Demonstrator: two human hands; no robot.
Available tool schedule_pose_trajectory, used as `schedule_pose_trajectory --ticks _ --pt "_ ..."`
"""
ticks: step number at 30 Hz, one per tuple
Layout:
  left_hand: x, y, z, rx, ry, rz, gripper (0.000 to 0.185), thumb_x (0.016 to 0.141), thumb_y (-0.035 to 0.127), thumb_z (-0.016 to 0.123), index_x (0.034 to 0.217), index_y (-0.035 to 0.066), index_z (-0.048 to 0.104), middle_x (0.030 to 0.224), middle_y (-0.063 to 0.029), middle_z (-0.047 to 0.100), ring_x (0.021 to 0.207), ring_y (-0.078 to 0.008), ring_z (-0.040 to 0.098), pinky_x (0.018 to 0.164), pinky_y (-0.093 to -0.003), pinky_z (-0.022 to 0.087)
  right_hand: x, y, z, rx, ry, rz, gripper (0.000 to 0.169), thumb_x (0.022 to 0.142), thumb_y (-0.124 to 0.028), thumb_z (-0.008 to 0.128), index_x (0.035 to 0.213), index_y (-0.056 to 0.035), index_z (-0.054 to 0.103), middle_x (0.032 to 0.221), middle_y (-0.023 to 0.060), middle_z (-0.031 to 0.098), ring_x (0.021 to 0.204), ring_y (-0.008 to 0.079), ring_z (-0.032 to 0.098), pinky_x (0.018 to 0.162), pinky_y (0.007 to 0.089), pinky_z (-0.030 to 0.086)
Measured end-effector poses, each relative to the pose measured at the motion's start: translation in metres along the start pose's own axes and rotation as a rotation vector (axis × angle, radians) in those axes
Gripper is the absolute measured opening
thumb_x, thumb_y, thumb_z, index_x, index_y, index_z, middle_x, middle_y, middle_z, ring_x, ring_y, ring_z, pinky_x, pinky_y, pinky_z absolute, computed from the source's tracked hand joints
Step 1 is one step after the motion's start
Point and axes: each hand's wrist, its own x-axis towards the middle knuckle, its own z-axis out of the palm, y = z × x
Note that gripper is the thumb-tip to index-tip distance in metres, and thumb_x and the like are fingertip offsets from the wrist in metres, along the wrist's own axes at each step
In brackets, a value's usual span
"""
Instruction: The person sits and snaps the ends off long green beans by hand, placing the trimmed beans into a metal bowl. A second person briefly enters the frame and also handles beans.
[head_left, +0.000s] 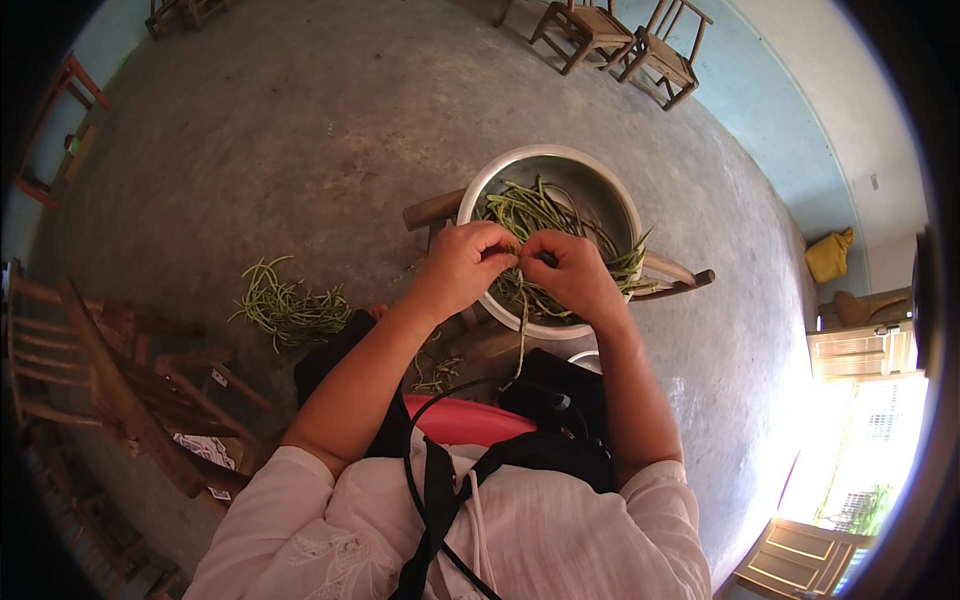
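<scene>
My left hand (471, 264) and my right hand (566, 271) meet over a wide metal basin (616, 182), fingertips nearly touching. Between them they pinch a long green bean (523, 330), whose lower end hangs down past the basin's near rim. Inside the basin lies a tangle of long green beans (536, 206), and some stick out over its right rim. The basin rests on a wooden stool or chair (435, 208), mostly hidden beneath it. My fingers cover the spot where the bean is gripped.
A heap of long beans (292, 307) lies on the concrete floor to the left, with bean scraps (439, 373) near my feet. A red plastic surface (469, 420) shows at my lap. Wooden chairs stand at left (127, 375) and far right (585, 30). A doorway (862, 442) is bright.
</scene>
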Motion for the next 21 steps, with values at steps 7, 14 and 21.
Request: schedule_pose_trajectory --ticks 7,14,21 --pt "0.001 -0.003 0.002 0.144 0.021 0.194 0.012 0.066 -0.004 0.060 0.077 0.000 0.058 0.072 -0.0104 0.057 0.065 -0.0206 0.057 0.057 -0.0281 0.044 0.007 0.008 0.002 0.048 -0.030 0.030 0.007 0.068 -0.006 0.056 0.070 0.0004 0.057 0.056 0.0013 0.049 0.056 0.0050 0.043 0.050 0.0227 0.037" --pt "0.001 -0.005 0.005 0.130 0.078 0.181 0.015 0.066 -0.007 0.057 0.079 -0.001 0.056 0.071 -0.0098 0.056 0.064 -0.0188 0.056 0.056 -0.0273 0.043 0.012 0.017 0.016 0.170 0.080 0.092 0.006 0.066 -0.006 0.056 0.067 -0.0004 0.058 0.054 0.0012 0.050 0.053 0.0052 0.043 0.048 0.0227 0.036" --pt "0.003 -0.010 -0.001 -0.108 0.071 -0.104 0.010 0.071 -0.003 0.057 0.080 0.001 0.057 0.070 -0.0032 0.056 0.064 -0.0102 0.053 0.057 -0.0229 0.043 0.015 0.020 0.026 0.779 0.071 0.318 0.003 0.073 -0.005 0.054 0.072 -0.0024 0.056 0.059 -0.0032 0.048 0.049 0.0037 0.038 0.043 0.0188 0.028"
